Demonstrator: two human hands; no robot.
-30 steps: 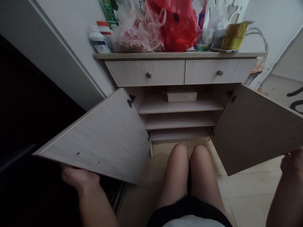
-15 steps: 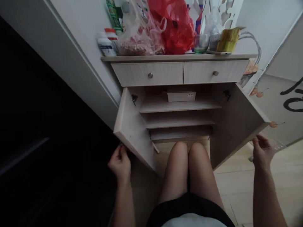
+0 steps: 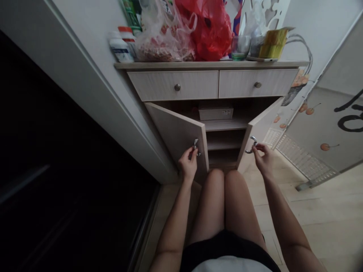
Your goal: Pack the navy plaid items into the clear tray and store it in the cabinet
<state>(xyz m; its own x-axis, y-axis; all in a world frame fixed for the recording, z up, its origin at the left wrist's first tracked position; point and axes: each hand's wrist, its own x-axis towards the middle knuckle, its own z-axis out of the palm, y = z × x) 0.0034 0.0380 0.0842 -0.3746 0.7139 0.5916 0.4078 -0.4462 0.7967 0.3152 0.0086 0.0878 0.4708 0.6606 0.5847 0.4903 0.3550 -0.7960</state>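
My left hand point(image 3: 188, 163) pinches the curved metal handle point(image 3: 195, 142) of the left cabinet door point(image 3: 178, 132). On the right cabinet door point(image 3: 259, 126), my right hand point(image 3: 263, 158) grips a matching metal handle point(image 3: 253, 139). Both doors stand partly open, angled out from the pale wooden cabinet point(image 3: 210, 65). Through the gap between them a light box point(image 3: 215, 113) shows on the upper shelf point(image 3: 224, 124). The door edges reach down close to my knees.
Two drawers with round knobs sit above the doors. A red plastic bag point(image 3: 211, 34), a clear bag point(image 3: 161, 45), white bottles point(image 3: 120, 49), a glass point(image 3: 240, 48) and a yellow pack point(image 3: 273, 43) crowd the top. A cherry-patterned panel point(image 3: 320, 121) stands at right.
Both doors have swung inward toward each other, from wide open to partly open. My hands moved in with them, and the handles now show. The view of the shelves has narrowed.
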